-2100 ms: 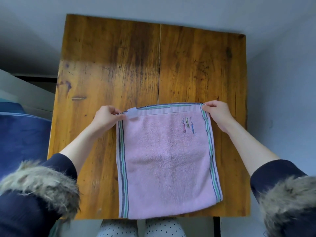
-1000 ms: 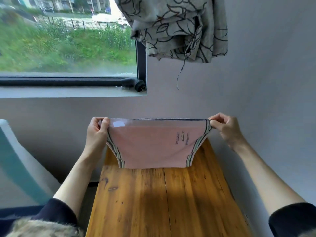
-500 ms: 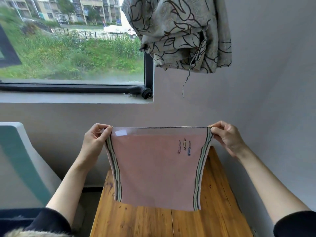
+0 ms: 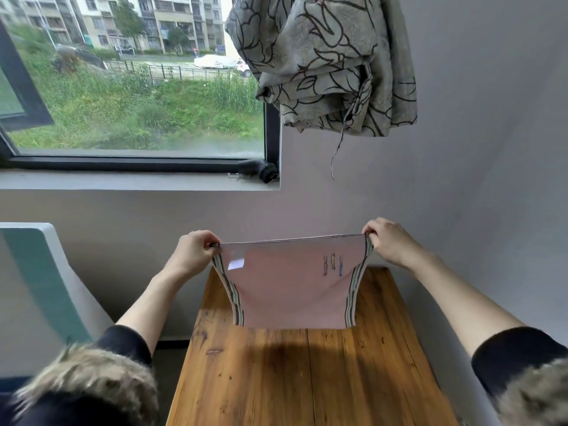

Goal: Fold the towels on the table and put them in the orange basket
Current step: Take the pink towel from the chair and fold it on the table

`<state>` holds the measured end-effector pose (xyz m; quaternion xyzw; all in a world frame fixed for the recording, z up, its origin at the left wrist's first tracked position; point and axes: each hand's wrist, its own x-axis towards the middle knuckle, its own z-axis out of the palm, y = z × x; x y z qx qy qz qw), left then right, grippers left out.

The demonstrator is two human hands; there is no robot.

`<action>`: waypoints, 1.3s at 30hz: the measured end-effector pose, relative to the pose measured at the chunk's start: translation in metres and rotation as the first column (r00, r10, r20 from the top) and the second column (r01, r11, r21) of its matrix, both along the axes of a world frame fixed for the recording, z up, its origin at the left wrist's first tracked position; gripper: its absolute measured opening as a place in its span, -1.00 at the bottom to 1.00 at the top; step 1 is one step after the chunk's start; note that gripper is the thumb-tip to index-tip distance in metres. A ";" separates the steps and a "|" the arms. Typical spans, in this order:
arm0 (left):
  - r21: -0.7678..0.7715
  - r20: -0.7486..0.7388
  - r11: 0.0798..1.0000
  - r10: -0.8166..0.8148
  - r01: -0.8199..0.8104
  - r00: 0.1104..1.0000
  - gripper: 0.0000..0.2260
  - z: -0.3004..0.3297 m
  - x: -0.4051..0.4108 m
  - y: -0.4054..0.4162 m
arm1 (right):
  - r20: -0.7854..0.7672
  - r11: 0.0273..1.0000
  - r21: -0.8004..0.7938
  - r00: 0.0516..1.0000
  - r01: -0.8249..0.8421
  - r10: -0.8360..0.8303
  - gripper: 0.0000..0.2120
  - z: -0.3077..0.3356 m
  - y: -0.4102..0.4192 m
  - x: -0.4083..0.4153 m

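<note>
A pink towel (image 4: 292,290) with green-striped side borders and a small embroidered motif hangs in the air over the far part of the wooden table (image 4: 307,379). My left hand (image 4: 193,252) pinches its top left corner and my right hand (image 4: 388,241) pinches its top right corner, stretching the top edge nearly level. Its lower edge hangs around the level of the tabletop; whether it touches cannot be told. No orange basket is in view.
A grey wall stands right behind the table. A window (image 4: 138,87) with a dark frame is at upper left, and a patterned curtain (image 4: 322,63) hangs bunched at the top. A white and teal object (image 4: 40,281) stands at the left.
The towel was lying flat on the table and is now lifted by its two top corners. In the last half second its hanging part has become shorter, and the view has tilted upward.
</note>
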<state>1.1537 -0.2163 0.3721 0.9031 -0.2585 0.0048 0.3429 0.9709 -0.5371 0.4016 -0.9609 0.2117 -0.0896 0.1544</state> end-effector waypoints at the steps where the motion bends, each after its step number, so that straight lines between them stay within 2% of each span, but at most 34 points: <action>1: 0.000 -0.015 1.000 0.019 -0.019 1.000 -0.89 0.001 0.002 -0.002 | 0.014 0.999 0.027 0.999 0.031 -0.031 -0.75 0.002 0.000 0.004; 4: -0.042 -0.052 0.999 0.025 -0.027 0.998 -0.88 0.006 0.006 -0.001 | 0.088 0.963 0.240 0.986 0.118 -0.143 -0.77 0.004 -0.002 0.008; 7: -0.201 -0.118 0.979 -0.046 0.022 0.992 -0.89 0.009 0.007 0.010 | 0.107 0.836 0.542 0.980 0.085 -0.169 -0.85 0.006 -0.005 0.001; 9: -0.297 -0.167 0.954 -0.084 0.031 0.982 -0.88 0.007 0.005 0.018 | 0.110 0.764 0.643 0.981 0.053 -0.160 -0.90 0.004 -0.006 -0.007; 11: -0.256 -0.169 0.966 -0.091 0.046 0.981 -0.86 0.002 0.003 0.019 | 0.078 0.772 0.633 0.986 0.065 -0.146 -0.89 -0.001 -0.007 -0.009; 14: -0.066 -0.172 0.997 -0.052 0.041 0.984 -0.86 -0.008 0.003 0.011 | 0.037 0.814 0.565 0.982 0.132 -0.185 -0.89 -0.016 -0.003 -0.001; 16: 0.021 -0.153 1.000 0.012 -0.009 0.988 -0.88 -0.014 0.004 0.003 | 0.025 0.854 0.481 0.970 0.199 -0.240 -0.86 -0.026 -0.001 0.008; 18: 0.032 -0.120 0.996 0.092 -0.088 0.989 -0.87 -0.016 0.004 -0.005 | 0.038 0.855 0.460 0.957 0.239 -0.287 -0.83 -0.033 0.000 0.016; 22: -0.094 -0.054 0.980 0.172 -0.176 0.984 -0.85 -0.008 0.005 -0.017 | 0.193 0.861 0.452 0.916 0.234 -0.351 -0.85 -0.033 0.002 0.026; 26: -0.302 0.054 0.939 0.186 -0.162 0.981 -0.85 0.006 0.001 -0.017 | 0.423 0.860 0.494 0.829 0.128 -0.366 -0.88 -0.023 0.004 0.025; 30: -0.428 0.086 0.896 0.169 -0.117 0.982 -0.83 -0.003 -0.017 -0.002 | 0.503 0.836 0.549 0.795 0.008 -0.338 -0.83 -0.034 0.013 0.002; 34: -0.375 0.019 0.924 0.095 -0.081 0.995 -0.80 -0.046 -0.044 0.024 | 0.392 0.871 0.489 0.879 0.051 -0.271 -0.85 -0.076 0.026 -0.031; 37: -0.200 -0.098 0.979 0.025 -0.045 0.995 -0.79 -0.096 -0.071 0.047 | 0.126 0.882 0.459 0.975 0.107 -0.183 -0.87 -0.123 0.036 -0.063; 39: -0.062 -0.205 0.998 0.003 -0.016 0.979 -0.78 -0.130 -0.091 0.061 | -0.073 0.867 0.471 0.987 0.162 -0.144 -0.86 -0.157 0.046 -0.086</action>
